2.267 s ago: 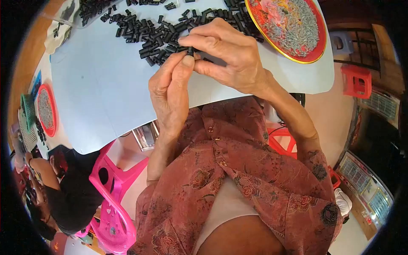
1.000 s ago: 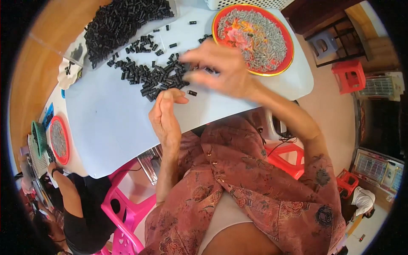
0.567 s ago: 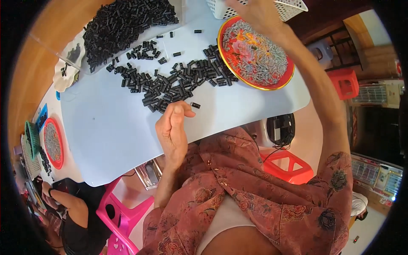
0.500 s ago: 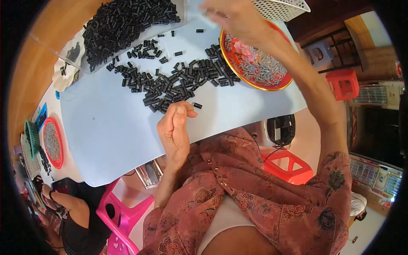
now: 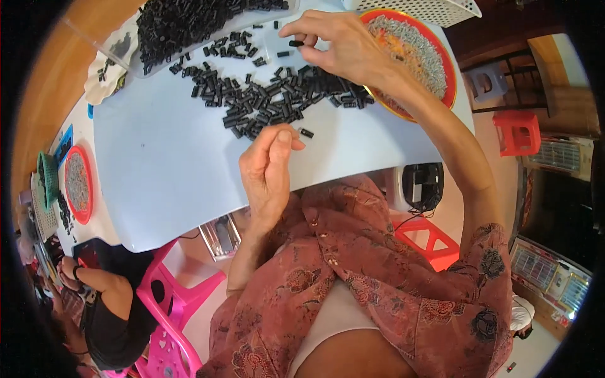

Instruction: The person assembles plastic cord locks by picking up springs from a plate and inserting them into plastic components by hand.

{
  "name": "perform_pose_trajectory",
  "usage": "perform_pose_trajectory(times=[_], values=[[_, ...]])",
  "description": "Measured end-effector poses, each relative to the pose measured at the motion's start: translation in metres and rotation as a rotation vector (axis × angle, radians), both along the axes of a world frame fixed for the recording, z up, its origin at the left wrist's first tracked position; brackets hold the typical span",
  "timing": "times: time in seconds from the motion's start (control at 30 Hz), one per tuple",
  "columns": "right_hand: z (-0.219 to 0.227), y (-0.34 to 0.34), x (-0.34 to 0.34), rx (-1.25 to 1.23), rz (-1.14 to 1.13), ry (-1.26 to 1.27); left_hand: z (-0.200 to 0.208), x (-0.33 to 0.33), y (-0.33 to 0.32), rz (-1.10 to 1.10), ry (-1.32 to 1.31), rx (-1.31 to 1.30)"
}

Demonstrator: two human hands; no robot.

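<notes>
R fingers (image 5: 310,26) pinching blk pc (image 5: 296,43), nr loose pile (image 5: 271,101)

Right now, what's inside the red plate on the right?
The red plate holds small silvery pieces. The right hand and forearm cover part of its left side, hiding whatever lies there.

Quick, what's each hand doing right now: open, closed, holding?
Left hand: curled closed; whether anything is inside cannot be told.
Right hand: closed on a small black part.

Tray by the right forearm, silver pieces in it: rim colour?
Tray rim: red, with a thin gold outer edge. Head view, now.
</notes>
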State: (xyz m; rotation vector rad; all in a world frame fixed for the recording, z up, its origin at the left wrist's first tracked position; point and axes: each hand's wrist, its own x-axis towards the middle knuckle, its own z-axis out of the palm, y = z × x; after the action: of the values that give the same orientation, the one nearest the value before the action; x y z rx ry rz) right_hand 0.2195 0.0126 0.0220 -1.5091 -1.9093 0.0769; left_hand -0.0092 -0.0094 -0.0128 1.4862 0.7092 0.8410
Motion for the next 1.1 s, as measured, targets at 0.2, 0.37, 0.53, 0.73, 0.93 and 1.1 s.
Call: perform_pose_trajectory(times=[0.2,0.37,0.53,0.73,0.93,1.1], values=[[0.000,-0.043,-0.042,0.065,0.025,0.160,0.010,0.005,0.005,0.082,0.002,0.116],[-0.013,-0.053,-0.059,0.285,0.097,0.123,0.016,0.016,0.011,0.083,0.128,0.278],[-0.011,-0.069,-0.064,0.054,0.044,0.430,0.012,0.013,0.008,0.023,-0.027,0.044],[-0.032,-0.076,-0.063,0.049,0.106,0.780,0.010,0.014,0.002,0.032,-0.081,-0.145],[-0.023,-0.070,-0.065,0.080,0.081,0.687,0.012,0.005,0.005,-0.063,0.064,-0.076],[-0.016,-0.077,-0.064,-0.097,0.107,0.706,0.008,-0.001,0.007,-0.134,0.112,-0.023]])
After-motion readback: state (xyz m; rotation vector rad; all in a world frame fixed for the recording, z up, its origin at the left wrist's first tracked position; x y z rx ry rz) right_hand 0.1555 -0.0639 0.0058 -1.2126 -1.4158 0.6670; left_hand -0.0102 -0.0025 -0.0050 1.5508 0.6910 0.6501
